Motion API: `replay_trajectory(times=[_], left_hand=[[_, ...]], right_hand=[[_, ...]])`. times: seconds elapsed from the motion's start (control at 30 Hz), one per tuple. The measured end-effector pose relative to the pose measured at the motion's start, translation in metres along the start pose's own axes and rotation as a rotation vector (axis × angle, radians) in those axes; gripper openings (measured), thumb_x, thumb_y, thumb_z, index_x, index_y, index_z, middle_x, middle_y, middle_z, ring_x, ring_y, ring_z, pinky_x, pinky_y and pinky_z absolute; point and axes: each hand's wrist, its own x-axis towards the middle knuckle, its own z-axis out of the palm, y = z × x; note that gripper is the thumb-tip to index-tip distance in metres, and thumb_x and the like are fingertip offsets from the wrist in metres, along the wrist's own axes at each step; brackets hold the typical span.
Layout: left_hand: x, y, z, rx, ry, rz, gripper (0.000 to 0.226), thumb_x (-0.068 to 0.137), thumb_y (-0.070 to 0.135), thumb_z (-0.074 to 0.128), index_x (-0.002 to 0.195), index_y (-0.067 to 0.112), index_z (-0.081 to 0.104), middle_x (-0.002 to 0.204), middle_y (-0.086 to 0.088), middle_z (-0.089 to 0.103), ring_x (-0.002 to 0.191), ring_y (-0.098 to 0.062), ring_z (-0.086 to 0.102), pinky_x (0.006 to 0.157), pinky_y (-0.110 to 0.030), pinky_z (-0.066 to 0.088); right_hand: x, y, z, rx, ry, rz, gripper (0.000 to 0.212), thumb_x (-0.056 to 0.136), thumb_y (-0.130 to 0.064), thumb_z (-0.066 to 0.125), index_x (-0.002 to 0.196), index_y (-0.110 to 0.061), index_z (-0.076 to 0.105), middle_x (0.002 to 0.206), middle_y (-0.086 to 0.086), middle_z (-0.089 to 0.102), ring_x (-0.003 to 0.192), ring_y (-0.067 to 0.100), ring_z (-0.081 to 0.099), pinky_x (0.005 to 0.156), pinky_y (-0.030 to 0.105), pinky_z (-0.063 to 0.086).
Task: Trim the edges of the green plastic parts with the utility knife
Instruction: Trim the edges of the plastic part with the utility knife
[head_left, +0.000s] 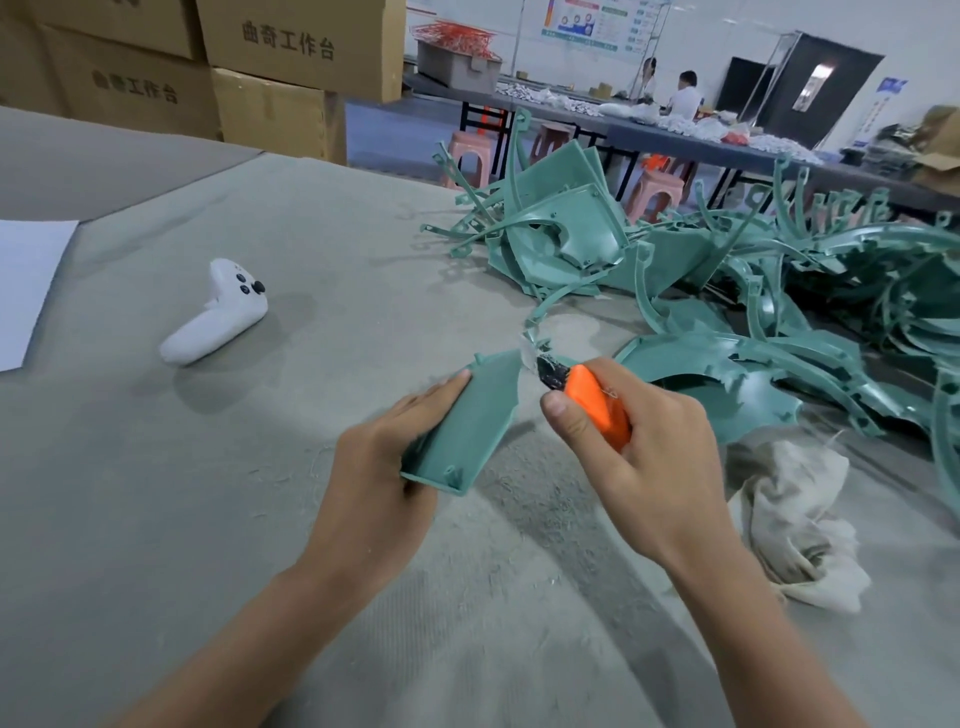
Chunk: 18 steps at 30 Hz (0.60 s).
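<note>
Trimming in hand: left hand (384, 467) grips green part (467, 421) above table centre; right hand (644, 441) clasps utility knife (587, 400), blade at part's far edge. Next: steady shaving stroke, likely.

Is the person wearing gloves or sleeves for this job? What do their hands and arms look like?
No gloves: the left hand and right hand are both bare, with no rings, and neither wrist carries a watch or band. The forearms are bare too; no sleeve shows anywhere in the picture.
</note>
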Motion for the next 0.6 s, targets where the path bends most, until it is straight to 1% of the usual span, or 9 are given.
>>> replay_trajectory(times=[0.03, 0.1, 0.27, 0.33, 0.37, 0.4, 0.47, 0.53, 0.6], left_hand=[[0.000, 0.000, 0.001, -0.009, 0.006, 0.000, 0.070, 0.074, -0.024, 0.055, 0.130, 0.018, 0.057, 0.120, 0.026, 0.054, 0.111, 0.024, 0.047, 0.091, 0.001, 0.034], [-0.001, 0.001, 0.002, -0.031, 0.015, -0.002, 0.073, 0.073, -0.026, 0.054, 0.130, 0.020, 0.054, 0.118, 0.028, 0.054, 0.108, 0.026, 0.046, 0.089, 0.002, 0.034], [-0.004, 0.003, 0.002, -0.115, 0.010, 0.020, 0.072, 0.072, -0.030, 0.055, 0.130, 0.013, 0.053, 0.123, 0.018, 0.057, 0.117, 0.016, 0.049, 0.094, -0.003, 0.037], [-0.004, 0.004, 0.002, -0.146, -0.013, 0.032, 0.069, 0.071, -0.028, 0.059, 0.129, 0.008, 0.055, 0.125, 0.010, 0.059, 0.120, 0.005, 0.053, 0.098, -0.008, 0.039], [-0.004, 0.004, 0.002, -0.152, -0.028, 0.040, 0.066, 0.072, -0.026, 0.062, 0.129, 0.006, 0.056, 0.127, 0.005, 0.060, 0.122, -0.003, 0.055, 0.101, -0.015, 0.041], [-0.004, 0.004, 0.002, -0.147, -0.045, 0.049, 0.065, 0.071, -0.024, 0.066, 0.129, 0.005, 0.057, 0.128, 0.000, 0.061, 0.124, -0.012, 0.055, 0.104, -0.026, 0.043], [-0.005, 0.003, 0.001, -0.099, -0.076, 0.061, 0.068, 0.069, -0.023, 0.071, 0.130, 0.006, 0.057, 0.132, -0.007, 0.059, 0.127, -0.023, 0.053, 0.107, -0.048, 0.041], [-0.006, 0.001, 0.001, -0.010, -0.082, 0.081, 0.075, 0.069, -0.020, 0.072, 0.135, 0.009, 0.051, 0.137, -0.009, 0.054, 0.132, -0.027, 0.046, 0.108, -0.055, 0.036], [-0.006, 0.000, -0.001, 0.039, -0.072, 0.102, 0.073, 0.073, -0.012, 0.073, 0.137, 0.010, 0.047, 0.141, -0.010, 0.050, 0.135, -0.030, 0.042, 0.109, -0.056, 0.034]], right_hand=[[0.000, 0.000, 0.001, -0.028, 0.023, 0.001, 0.043, 0.093, -0.063, 0.040, 0.073, -0.026, 0.046, 0.051, -0.011, 0.035, 0.048, 0.012, 0.041, 0.049, 0.031, 0.033], [0.000, 0.003, 0.001, -0.070, 0.069, 0.020, 0.041, 0.094, -0.063, 0.041, 0.074, -0.027, 0.045, 0.051, -0.012, 0.035, 0.048, 0.012, 0.041, 0.049, 0.030, 0.032], [0.001, 0.020, -0.003, -0.076, 0.178, 0.203, 0.042, 0.096, -0.061, 0.042, 0.074, -0.025, 0.044, 0.051, -0.009, 0.036, 0.047, 0.011, 0.038, 0.052, 0.032, 0.026], [0.000, 0.022, -0.002, 0.053, 0.192, 0.243, 0.046, 0.097, -0.062, 0.043, 0.069, -0.026, 0.040, 0.053, -0.010, 0.033, 0.048, 0.009, 0.032, 0.052, 0.029, 0.028], [-0.001, 0.021, -0.002, 0.130, 0.192, 0.256, 0.047, 0.095, -0.063, 0.044, 0.067, -0.025, 0.040, 0.054, -0.010, 0.033, 0.049, 0.008, 0.032, 0.051, 0.026, 0.029], [-0.001, 0.019, -0.002, 0.215, 0.184, 0.273, 0.048, 0.091, -0.065, 0.047, 0.068, -0.024, 0.044, 0.056, -0.009, 0.035, 0.051, 0.006, 0.033, 0.051, 0.025, 0.031], [-0.001, 0.013, -0.004, 0.437, 0.158, 0.323, 0.040, 0.081, -0.066, 0.058, 0.076, -0.026, 0.059, 0.058, -0.007, 0.041, 0.052, 0.009, 0.037, 0.052, 0.031, 0.036], [-0.003, 0.009, -0.008, 0.698, 0.105, 0.364, 0.030, 0.073, -0.059, 0.070, 0.087, -0.032, 0.069, 0.059, -0.002, 0.042, 0.049, 0.012, 0.036, 0.048, 0.028, 0.034], [-0.005, 0.007, -0.010, 0.874, 0.009, 0.348, 0.031, 0.070, -0.047, 0.077, 0.094, -0.028, 0.071, 0.057, -0.003, 0.042, 0.046, 0.010, 0.036, 0.046, 0.023, 0.034]])
